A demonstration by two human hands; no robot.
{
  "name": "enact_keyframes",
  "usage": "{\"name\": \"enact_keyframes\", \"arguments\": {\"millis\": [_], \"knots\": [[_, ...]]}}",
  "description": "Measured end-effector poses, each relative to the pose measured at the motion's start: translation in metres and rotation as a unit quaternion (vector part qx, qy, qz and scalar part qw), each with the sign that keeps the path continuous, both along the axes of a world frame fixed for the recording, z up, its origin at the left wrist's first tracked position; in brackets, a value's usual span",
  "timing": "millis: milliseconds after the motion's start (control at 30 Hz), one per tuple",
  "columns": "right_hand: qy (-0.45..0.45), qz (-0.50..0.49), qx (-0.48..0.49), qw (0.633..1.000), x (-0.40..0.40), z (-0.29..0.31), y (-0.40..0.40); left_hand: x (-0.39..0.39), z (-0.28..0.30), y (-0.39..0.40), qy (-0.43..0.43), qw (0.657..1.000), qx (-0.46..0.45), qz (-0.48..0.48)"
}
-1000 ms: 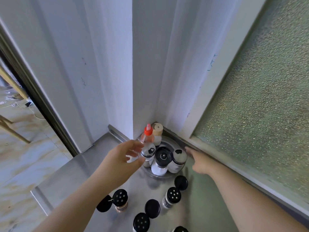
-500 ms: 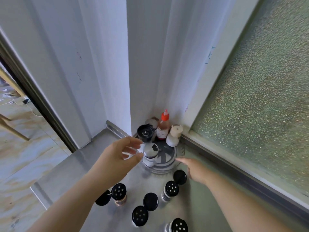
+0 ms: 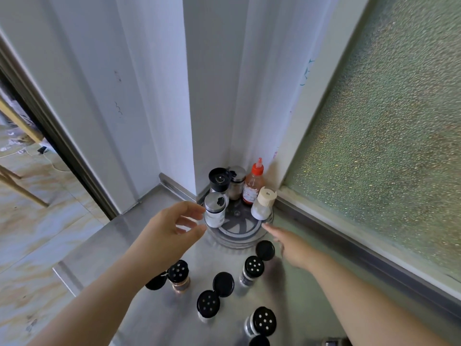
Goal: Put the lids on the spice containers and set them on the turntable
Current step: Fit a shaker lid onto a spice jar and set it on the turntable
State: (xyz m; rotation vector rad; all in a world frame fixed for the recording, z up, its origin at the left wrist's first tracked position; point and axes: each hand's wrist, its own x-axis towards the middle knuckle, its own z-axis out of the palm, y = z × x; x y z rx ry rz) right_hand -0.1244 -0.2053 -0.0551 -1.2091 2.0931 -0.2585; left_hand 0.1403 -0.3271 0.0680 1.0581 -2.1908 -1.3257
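Note:
A round metal turntable [image 3: 245, 239] stands in the counter's far corner. On it are a silver-capped shaker [image 3: 215, 212], a black-capped jar [image 3: 219, 181], a steel-capped jar [image 3: 236, 182], a red-capped sauce bottle [image 3: 253, 184] and a white-capped bottle [image 3: 263, 204]. My left hand [image 3: 169, 233] hovers with loosely curved fingers just left of the silver-capped shaker, holding nothing. My right hand [image 3: 290, 244] reaches to the turntable's right rim, index finger touching its edge. Several spice jars with black perforated tops [image 3: 253, 268] [image 3: 179, 274] [image 3: 208, 304] [image 3: 262, 320] stand on the counter with flip lids open.
The steel counter [image 3: 117, 248] ends at a front-left edge. White wall panels meet behind the turntable; a frosted window [image 3: 386, 146] and its sill run along the right. The floor lies to the left below the counter.
The turntable has rotated: the sauce and white-capped bottles swung to the back right, the black-capped jar to the back left. My right fingertip stays at the rim; my left hand has drawn slightly off the shaker.

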Motion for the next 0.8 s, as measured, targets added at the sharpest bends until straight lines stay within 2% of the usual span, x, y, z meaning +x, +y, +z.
{"name": "enact_keyframes", "arguments": {"millis": [100,167,300,400,467,600,800], "knots": [[-0.035,-0.117,-0.054,0.991,0.003,0.025,0.013,-0.006,0.002,0.007,-0.006,1.000,0.000,-0.020],[-0.080,-0.157,-0.052,0.983,0.013,0.041,0.019,-0.015,0.000,0.011,-0.020,0.999,-0.003,-0.036],[-0.103,-0.156,0.065,0.980,0.040,0.049,0.027,-0.030,-0.008,0.026,-0.040,0.997,0.000,-0.065],[-0.103,-0.134,0.095,0.981,0.064,0.036,0.034,-0.032,-0.012,0.037,-0.030,0.997,0.003,-0.067],[-0.125,-0.122,0.071,0.982,0.074,0.023,0.039,-0.031,-0.013,0.040,-0.023,0.997,0.004,-0.068],[-0.210,-0.164,0.003,0.964,0.078,0.012,0.036,-0.023,-0.013,0.043,-0.017,0.998,0.003,-0.062],[-0.236,-0.206,-0.050,0.948,0.081,-0.007,0.034,-0.011,-0.018,0.042,-0.032,0.998,0.002,-0.051]]}}
